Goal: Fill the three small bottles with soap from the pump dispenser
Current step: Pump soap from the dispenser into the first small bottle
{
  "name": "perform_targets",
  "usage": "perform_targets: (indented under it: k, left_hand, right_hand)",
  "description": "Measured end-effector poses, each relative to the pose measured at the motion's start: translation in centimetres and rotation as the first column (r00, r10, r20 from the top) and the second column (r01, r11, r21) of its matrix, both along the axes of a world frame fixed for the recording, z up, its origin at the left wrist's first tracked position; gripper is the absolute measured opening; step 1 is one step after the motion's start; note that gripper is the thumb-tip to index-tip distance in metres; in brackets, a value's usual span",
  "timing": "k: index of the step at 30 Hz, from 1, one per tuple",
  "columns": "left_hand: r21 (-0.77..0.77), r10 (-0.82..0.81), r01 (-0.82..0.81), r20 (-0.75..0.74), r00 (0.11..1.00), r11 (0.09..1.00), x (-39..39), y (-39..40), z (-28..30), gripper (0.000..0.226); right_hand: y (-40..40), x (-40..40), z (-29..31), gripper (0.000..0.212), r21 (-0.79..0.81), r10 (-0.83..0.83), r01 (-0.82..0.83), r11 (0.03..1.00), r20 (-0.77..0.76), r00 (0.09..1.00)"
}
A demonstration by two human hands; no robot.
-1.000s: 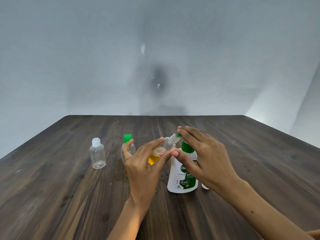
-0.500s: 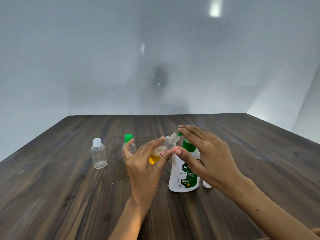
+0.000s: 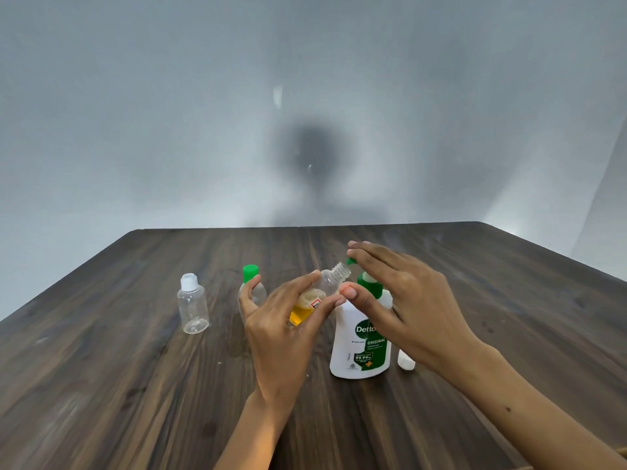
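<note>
Dark wood surface (image 3: 101, 385) lay under my left hand (image 3: 281, 334), which pinched the tilted small bottle (image 3: 322, 293), neck toward two o'clock just under the pump dispenser (image 3: 361, 340) spout, where my right hand (image 3: 407, 307) rested with straight fingers.

A single head-worn wide-angle camera looks forward and down from the person's own seat across the dark wood-grain counter (image 3: 101, 385) toward a plain grey wall (image 3: 135, 130) (edges bowed by the lens), close above both forearms.
</note>
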State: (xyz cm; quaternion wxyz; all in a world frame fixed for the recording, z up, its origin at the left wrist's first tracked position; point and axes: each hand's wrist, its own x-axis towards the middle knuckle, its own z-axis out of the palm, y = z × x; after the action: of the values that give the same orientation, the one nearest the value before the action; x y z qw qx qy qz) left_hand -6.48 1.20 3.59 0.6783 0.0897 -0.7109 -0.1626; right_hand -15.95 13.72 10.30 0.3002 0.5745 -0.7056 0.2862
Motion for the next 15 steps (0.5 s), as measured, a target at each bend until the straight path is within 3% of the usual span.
perform_targets:
  k: [15]
  left_hand:
    - [0.000,0.001,-0.001,0.007,1.000,1.000,0.12,-0.01,0.06,0.037]
  right_hand:
    - [-0.13,0.21,-0.35,0.075,-0.027,-0.005,0.005,1.000,0.007,1.000]
